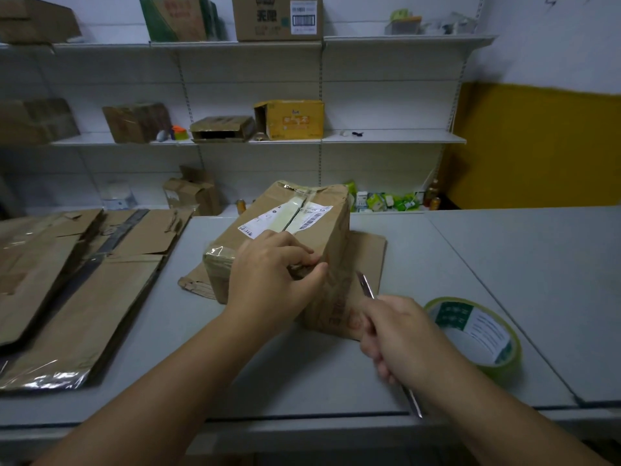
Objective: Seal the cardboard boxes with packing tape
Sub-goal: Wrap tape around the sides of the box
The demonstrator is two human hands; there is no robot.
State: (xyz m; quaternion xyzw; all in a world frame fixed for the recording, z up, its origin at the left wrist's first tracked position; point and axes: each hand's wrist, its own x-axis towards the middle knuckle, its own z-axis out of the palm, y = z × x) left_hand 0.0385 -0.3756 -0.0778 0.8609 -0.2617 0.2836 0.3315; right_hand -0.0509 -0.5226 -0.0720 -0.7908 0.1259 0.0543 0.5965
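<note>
1. Holding the box (331,247) by its near top edge with the left hand (268,274), fingers curled over it.
2. Gripping a thin knife (366,285) tight in the right hand (400,334), tip just beside the box.
3. Shiny tape on top already; likely some trimming left.
4. Keeping the tape roll (470,326) just right of the knife hand.
5. Room to move right; flat cardboard (84,290) well left of the box hand.

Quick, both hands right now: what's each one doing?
Left hand: grips the near top edge of the cardboard box.
Right hand: grips a thin metal cutter.
</note>
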